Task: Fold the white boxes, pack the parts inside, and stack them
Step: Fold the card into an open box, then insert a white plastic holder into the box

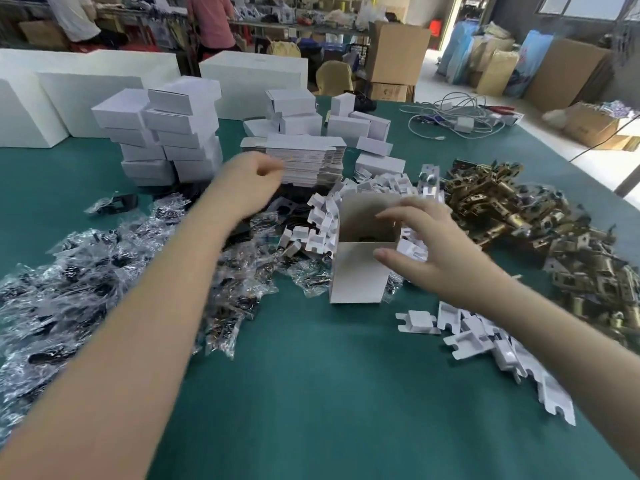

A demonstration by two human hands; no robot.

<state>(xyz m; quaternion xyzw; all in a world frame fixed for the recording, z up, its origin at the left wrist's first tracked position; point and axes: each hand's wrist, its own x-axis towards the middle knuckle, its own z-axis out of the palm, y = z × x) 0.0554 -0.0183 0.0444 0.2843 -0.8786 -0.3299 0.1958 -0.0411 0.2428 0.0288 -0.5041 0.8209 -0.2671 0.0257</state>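
Your right hand [420, 249] spread at open box [360, 258]; left hand [254, 178] blurred, grip unclear; bagged parts [104, 271] left of box, brass hardware [519, 216] right

An open white box [360, 268] stands upright on the green table [311, 393]. The right hand [426, 251] spreads relaxed fingers over its open top, thumb at its front wall. Beyond the box to its left, the blurred left hand [249, 181] curls before a stack of flat box blanks [308, 164].
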